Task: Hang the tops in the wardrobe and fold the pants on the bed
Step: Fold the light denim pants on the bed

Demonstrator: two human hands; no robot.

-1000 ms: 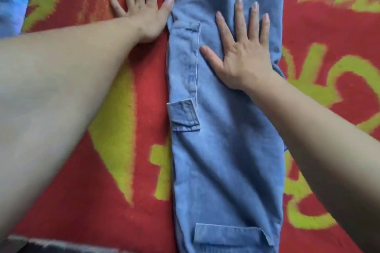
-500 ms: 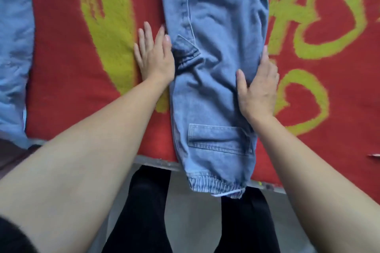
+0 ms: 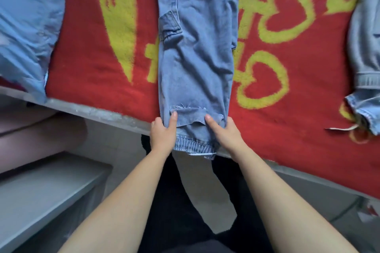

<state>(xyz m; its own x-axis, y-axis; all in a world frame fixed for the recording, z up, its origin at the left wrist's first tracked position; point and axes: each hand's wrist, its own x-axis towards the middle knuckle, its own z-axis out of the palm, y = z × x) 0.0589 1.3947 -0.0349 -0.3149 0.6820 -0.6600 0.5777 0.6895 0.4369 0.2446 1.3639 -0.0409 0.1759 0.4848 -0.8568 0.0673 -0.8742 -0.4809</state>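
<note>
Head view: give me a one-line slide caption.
Both hands, left and right, grip the jeans near the cuffs at the edge of the red blanket.

One view only, from a camera worn on the person's head, so no second view shares the scene. It looks steeply down and slightly forward over the near edge of the bed (image 3: 107, 113), close to it. The wide lens bends that edge into a slant across the middle of the frame. The red blanket (image 3: 86, 51) fills the far half; the floor (image 3: 201, 187) and the person's dark-clad legs (image 3: 176, 211) fill the near half. Both forearms enter from the bottom corners, and the left hand (image 3: 163, 132) and right hand (image 3: 225, 132) meet at centre on the jeans (image 3: 197, 47).
</note>
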